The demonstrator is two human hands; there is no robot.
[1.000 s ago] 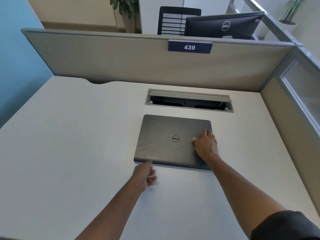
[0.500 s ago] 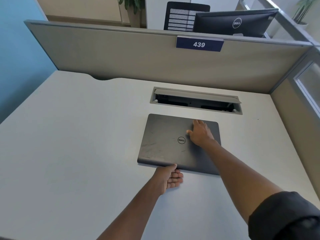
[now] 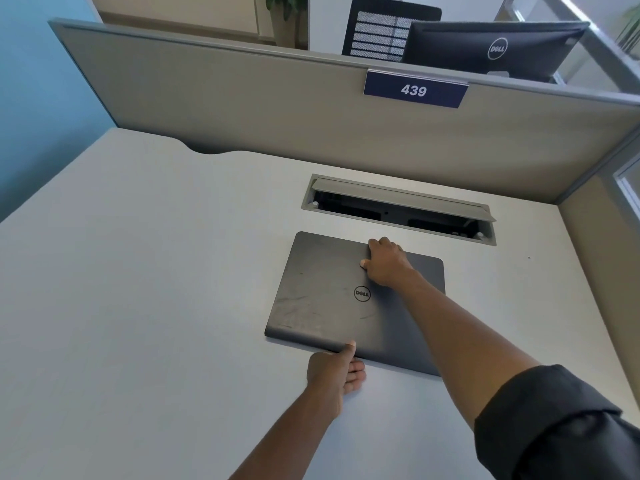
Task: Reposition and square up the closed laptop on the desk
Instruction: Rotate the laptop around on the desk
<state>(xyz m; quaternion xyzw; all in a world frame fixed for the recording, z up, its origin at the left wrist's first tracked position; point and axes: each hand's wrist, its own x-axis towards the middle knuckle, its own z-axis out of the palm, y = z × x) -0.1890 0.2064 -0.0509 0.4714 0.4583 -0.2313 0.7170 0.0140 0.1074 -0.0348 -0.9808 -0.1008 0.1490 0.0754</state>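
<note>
A closed dark grey laptop [image 3: 322, 299] with a round logo lies flat on the white desk [image 3: 156, 289], slightly skewed to the desk's edges. My right hand [image 3: 386, 261] reaches over the lid and curls its fingers over the laptop's far edge, thumb on the lid. My left hand [image 3: 336, 370] rests on the desk at the laptop's near edge, thumb tip on that edge and fingers against its front side.
An open cable hatch [image 3: 398, 209] is sunk into the desk just behind the laptop. A beige partition [image 3: 277, 109] with a "439" plate [image 3: 414, 90] closes the back, and another panel stands on the right. A monitor [image 3: 495, 50] and chair stand beyond.
My right hand slid from the lid's right part up to its far edge and gripped it. My left hand moved right along the near edge and pressed against it.
</note>
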